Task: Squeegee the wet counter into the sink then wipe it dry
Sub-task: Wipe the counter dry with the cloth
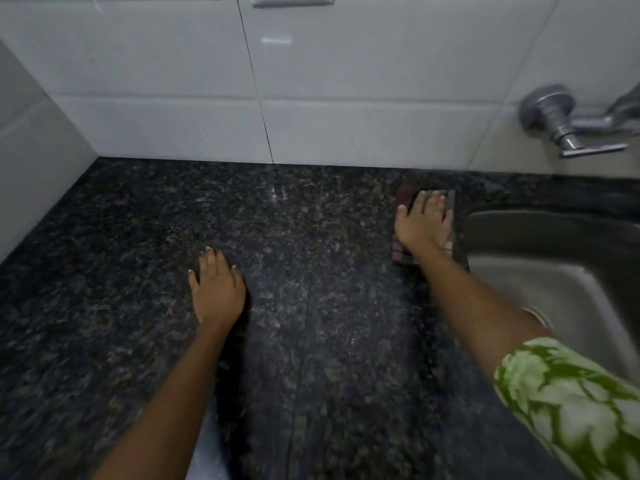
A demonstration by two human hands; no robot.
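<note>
A dark checked folded cloth (401,252) is pressed flat under the spread right hand (423,223) at centre right, on the speckled black granite counter (311,306) just beside the steel sink (554,271). The left hand (216,289) is laid flat, fingers spread, at frame centre.

counter (311,271): glossy speckled granite; sink (554,271): brushed steel; wall tiles (381,81): glossy

Counter (138,271): black stone, speckled throughout with grey and brown flecks. Cloth (403,252) at two o'clock: dark maroon with a checked pattern, grey along its far edge. Sleeve (571,403) at four o'clock: green and white leaf print; wall tiles (346,81) at twelve o'clock: plain white; sink (554,271) and tap (568,123): dull silver.
</note>
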